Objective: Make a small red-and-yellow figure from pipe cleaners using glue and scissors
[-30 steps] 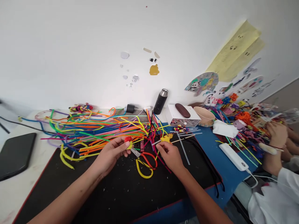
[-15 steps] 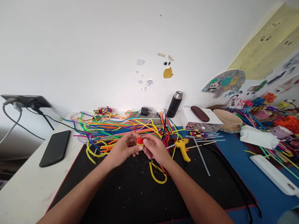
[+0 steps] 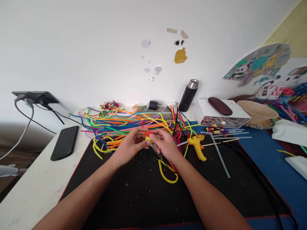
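My left hand [image 3: 130, 145] and my right hand [image 3: 164, 144] meet above the black mat [image 3: 134, 195], and both pinch one small red and yellow pipe-cleaner piece [image 3: 149, 136] between their fingertips. Behind them lies a big heap of coloured pipe cleaners [image 3: 120, 124]. Scissors with yellow and red handles [image 3: 168, 171] lie on the mat just under my right wrist. A yellow glue gun [image 3: 198, 145] rests to the right of my right hand.
A black phone [image 3: 64, 142] lies on the white table at the left, with cables and a wall socket [image 3: 33, 97] beyond. At the back stand a black flask [image 3: 190, 95], a white box [image 3: 223, 116] and a beige bowl [image 3: 257, 113]. Clear glue sticks [image 3: 222, 156] lie at the right.
My right hand left the glue gun's side and joined my left hand on the small red and yellow piece. The view swung left, so the person at the right is out of sight.
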`<move>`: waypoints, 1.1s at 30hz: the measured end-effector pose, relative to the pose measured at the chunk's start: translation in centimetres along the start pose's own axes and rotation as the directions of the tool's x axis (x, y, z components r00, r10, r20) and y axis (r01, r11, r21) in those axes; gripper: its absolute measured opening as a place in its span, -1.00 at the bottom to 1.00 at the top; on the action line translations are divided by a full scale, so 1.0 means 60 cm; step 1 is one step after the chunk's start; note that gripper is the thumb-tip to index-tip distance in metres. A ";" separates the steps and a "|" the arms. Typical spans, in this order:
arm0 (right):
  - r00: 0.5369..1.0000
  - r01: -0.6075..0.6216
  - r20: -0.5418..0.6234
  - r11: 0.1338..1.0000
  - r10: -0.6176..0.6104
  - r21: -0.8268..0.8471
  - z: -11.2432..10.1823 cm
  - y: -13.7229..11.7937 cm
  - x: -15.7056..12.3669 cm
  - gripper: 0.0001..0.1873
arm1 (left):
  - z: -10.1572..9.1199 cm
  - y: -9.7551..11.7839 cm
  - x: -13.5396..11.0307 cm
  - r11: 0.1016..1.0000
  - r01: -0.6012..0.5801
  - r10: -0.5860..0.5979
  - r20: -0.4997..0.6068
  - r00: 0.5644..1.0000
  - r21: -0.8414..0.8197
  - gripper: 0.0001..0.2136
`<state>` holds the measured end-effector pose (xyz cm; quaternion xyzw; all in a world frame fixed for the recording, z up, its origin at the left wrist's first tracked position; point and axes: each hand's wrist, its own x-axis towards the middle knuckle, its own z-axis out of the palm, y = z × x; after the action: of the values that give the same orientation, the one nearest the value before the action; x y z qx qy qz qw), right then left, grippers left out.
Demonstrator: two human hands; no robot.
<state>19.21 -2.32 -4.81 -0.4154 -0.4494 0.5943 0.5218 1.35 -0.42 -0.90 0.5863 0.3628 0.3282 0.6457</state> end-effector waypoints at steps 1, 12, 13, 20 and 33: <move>1.000 0.001 0.002 1.000 -0.001 -0.009 -0.003 0.002 -0.002 -0.54 | 0.003 -0.004 0.001 1.000 0.016 -0.016 -0.002 1.000 0.001 -0.53; 0.999 0.012 0.040 0.997 -0.009 -0.075 -0.007 0.002 -0.007 -0.57 | 0.018 -0.013 -0.003 0.999 0.000 0.001 -0.034 0.999 0.055 -0.56; 0.999 0.016 0.044 0.997 -0.013 -0.077 -0.007 0.000 -0.008 -0.57 | 0.019 -0.014 -0.004 0.997 -0.013 0.016 -0.040 0.999 0.072 -0.56; 0.996 0.050 0.079 0.996 -0.043 -0.080 -0.005 -0.006 -0.011 -0.56 | 0.026 -0.019 -0.013 0.984 -0.066 0.077 -0.065 0.995 0.163 -0.56; 0.997 0.051 0.065 0.996 -0.046 -0.079 0.004 0.008 -0.012 -0.58 | 0.025 -0.022 -0.014 0.944 -0.059 0.094 -0.093 0.991 0.326 -0.62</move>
<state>18.96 -3.07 -5.21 -0.4062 -0.4992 0.5755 0.5045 2.20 -2.05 -2.06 0.6790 0.4225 0.3202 0.5078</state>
